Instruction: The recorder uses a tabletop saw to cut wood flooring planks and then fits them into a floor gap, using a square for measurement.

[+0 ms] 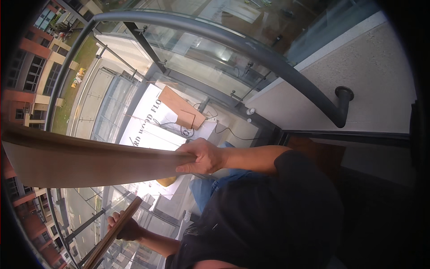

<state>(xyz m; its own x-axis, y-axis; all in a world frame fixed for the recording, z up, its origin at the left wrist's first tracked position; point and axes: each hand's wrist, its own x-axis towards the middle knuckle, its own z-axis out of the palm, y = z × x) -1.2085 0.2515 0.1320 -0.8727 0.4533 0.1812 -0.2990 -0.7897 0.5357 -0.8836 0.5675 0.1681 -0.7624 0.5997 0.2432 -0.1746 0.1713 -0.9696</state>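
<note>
A long wide wooden plank stretches from the middle to the left rim. My right hand is closed around its near end, with the thumb on the lower side. Lower down, my left hand is wrapped around a narrow reddish-brown wooden board, seen nearly edge-on and slanting down to the lower edge. The two boards are apart. Below them on the floor, a flat brown board lies on a white printed sheet. The wide plank hides part of that sheet.
A dark metal handrail curves along the far and left sides, above glass panels. It meets a pale wall at the right. A black cable crosses the floor beside a small white bottle. Part of a yellow object shows below the plank.
</note>
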